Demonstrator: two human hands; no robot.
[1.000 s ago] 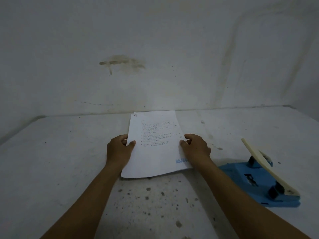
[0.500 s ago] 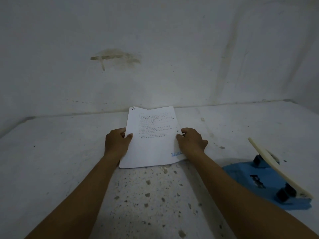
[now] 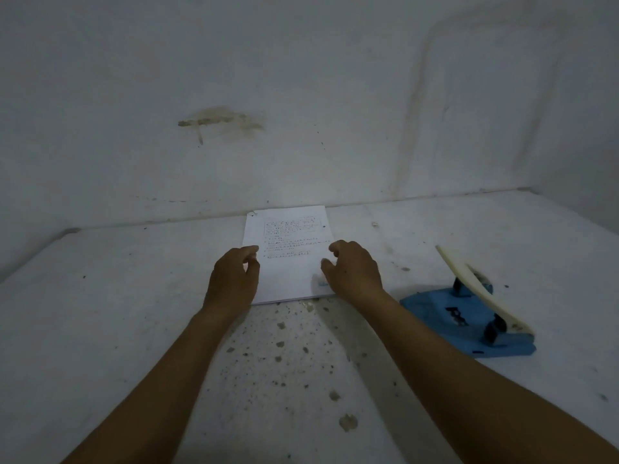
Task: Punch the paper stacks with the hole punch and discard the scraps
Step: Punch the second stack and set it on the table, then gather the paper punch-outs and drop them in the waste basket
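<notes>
A white paper stack (image 3: 288, 262) with printed text lies flat on the pale surface, its far edge close to the wall. My left hand (image 3: 234, 279) hovers over the stack's left edge with loosely curled fingers. Over the near right corner sits my right hand (image 3: 355, 272), fingers bent and apart, covering a blue mark on the sheet. Neither hand grips the paper. The hole punch (image 3: 469, 316), a blue base with a raised cream lever, stands to the right of my right forearm.
The speckled white surface (image 3: 100, 313) ends at a stained wall (image 3: 301, 95) just behind the paper. Small dark flecks and scraps (image 3: 348, 422) dot the area between my forearms.
The paper stack went from being held at both sides to lying flat nearer the wall. Both hands have loosened off its edges.
</notes>
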